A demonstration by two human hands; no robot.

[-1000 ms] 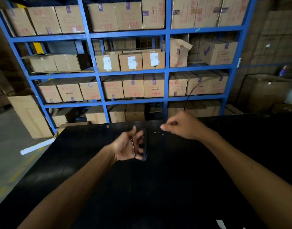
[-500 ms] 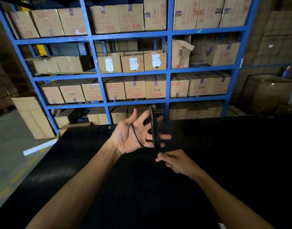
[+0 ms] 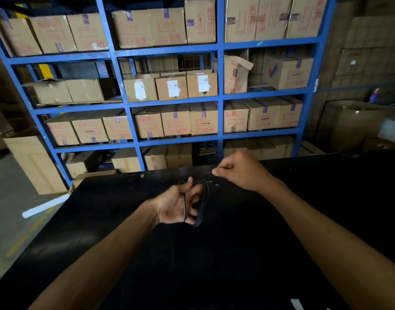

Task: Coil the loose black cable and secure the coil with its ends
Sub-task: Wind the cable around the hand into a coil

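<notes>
My left hand hovers over the black table, palm turned right, with the black cable coil looped around its fingers as several turns. One strand crosses the palm. My right hand is up and to the right of the coil, near the table's far edge, thumb and fingertips pinched on the loose end of the cable. The thin strand between the pinch and the coil is barely visible against the dark table.
A blue shelving rack stacked with cardboard boxes stands right behind the table. More cartons lean on the floor at the left, beside a white tube. A large open box sits at the right. White paper scraps lie near the front edge.
My left hand has dropped from in front of the shelves down over the table and curled around the coil. My right hand has swung from below the coil up to its right.
</notes>
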